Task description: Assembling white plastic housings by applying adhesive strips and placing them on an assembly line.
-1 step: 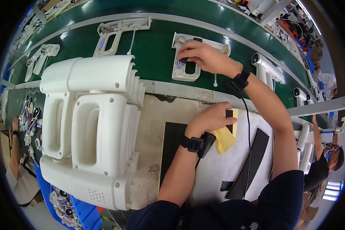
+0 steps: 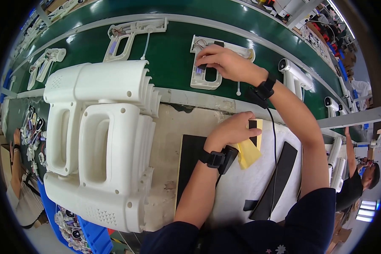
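Note:
My right hand [image 2: 229, 63] reaches over a white plastic housing half [image 2: 206, 83] on the green conveyor. Its fingers pinch a small black foam piece [image 2: 202, 66] against the housing, beside a purple part and thin wires. A second black piece [image 2: 218, 43] sits on the housing's upper edge. Nearer to me, my left hand [image 2: 230, 130] grips a yellow backing sheet [image 2: 249, 153] that bears black foam strips [image 2: 253, 124]. The sheet's lower part hangs bent over a white surface. Both wrists wear black bands with cabled boxes.
Stacked white housing shells [image 2: 110, 139] stand at left. Black foam sheets [image 2: 192, 156] and a long black strip [image 2: 279, 178] lie on the bench, crossed by a cable [image 2: 274, 148]. More housings [image 2: 122, 46] rest on the conveyor [image 2: 165, 55]. A blue bin [image 2: 95, 237] and co-workers flank the bench.

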